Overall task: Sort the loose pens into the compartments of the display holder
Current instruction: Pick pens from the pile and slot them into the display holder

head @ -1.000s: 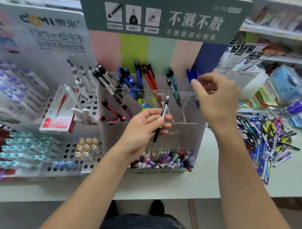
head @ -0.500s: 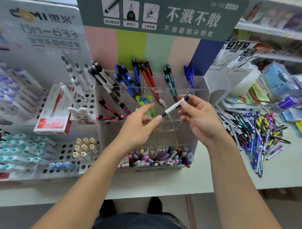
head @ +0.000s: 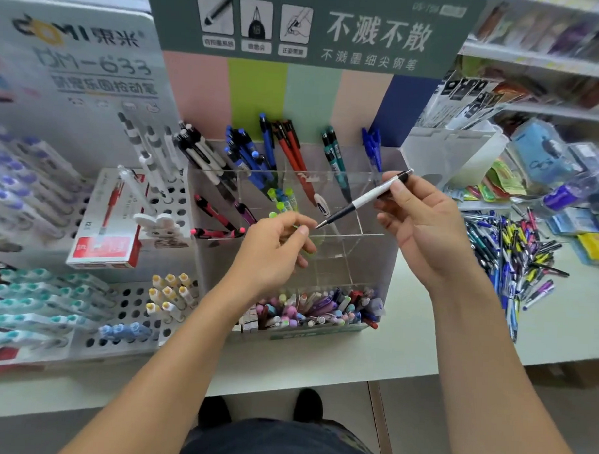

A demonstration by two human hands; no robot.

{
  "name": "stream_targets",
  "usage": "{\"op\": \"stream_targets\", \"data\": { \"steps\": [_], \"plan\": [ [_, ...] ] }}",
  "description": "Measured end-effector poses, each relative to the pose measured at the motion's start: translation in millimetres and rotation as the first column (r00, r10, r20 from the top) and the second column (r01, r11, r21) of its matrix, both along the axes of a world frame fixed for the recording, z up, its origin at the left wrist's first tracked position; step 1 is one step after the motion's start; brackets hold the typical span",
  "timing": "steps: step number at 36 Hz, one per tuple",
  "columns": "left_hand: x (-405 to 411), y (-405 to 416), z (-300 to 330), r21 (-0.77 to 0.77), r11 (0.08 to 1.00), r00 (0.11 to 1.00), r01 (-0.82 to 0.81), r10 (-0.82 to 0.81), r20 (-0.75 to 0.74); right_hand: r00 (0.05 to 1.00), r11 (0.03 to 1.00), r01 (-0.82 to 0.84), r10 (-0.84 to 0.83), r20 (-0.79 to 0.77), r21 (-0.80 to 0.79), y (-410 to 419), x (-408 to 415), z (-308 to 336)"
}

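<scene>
A clear acrylic display holder stands in the middle of the counter, with black, blue, red, teal and green pens leaning in its back compartments. My right hand pinches the upper end of a black-and-white pen above the holder's right side, its tip slanting down to the left. My left hand hovers over the holder's middle with loosely curled fingers and holds nothing; its fingertips are just beside the pen tip. A heap of loose pens lies on the counter to the right.
The holder's front tray is full of small pastel items. A white perforated rack with teal and yellow-capped pens and a red-and-white box stand on the left. Packaged goods crowd the far right. The counter edge runs below.
The black-and-white pen passed from my left hand to my right hand. My right hand came down from the blue pens at the back, and my left hand let go of the pen.
</scene>
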State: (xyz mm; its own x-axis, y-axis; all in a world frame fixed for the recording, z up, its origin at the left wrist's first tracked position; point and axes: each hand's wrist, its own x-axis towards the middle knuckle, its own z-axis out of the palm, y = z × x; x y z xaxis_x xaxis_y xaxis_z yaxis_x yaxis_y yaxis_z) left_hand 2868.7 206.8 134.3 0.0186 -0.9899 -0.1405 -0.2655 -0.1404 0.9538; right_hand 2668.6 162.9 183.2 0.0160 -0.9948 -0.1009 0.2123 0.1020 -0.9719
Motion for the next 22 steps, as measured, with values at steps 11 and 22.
{"op": "stream_targets", "data": {
  "steps": [11,22],
  "plan": [
    [70,12,44,-0.156,0.813,0.810,-0.562,0.502,-0.302,0.926,0.768,-0.177,-0.081,-0.368,-0.615,-8,124,51],
    [102,20,48,-0.039,0.920,0.899,-0.389,0.370,-0.234,0.205,0.770,-0.573,-0.199,-0.958,-0.282,-41,197,43]
  ]
}}
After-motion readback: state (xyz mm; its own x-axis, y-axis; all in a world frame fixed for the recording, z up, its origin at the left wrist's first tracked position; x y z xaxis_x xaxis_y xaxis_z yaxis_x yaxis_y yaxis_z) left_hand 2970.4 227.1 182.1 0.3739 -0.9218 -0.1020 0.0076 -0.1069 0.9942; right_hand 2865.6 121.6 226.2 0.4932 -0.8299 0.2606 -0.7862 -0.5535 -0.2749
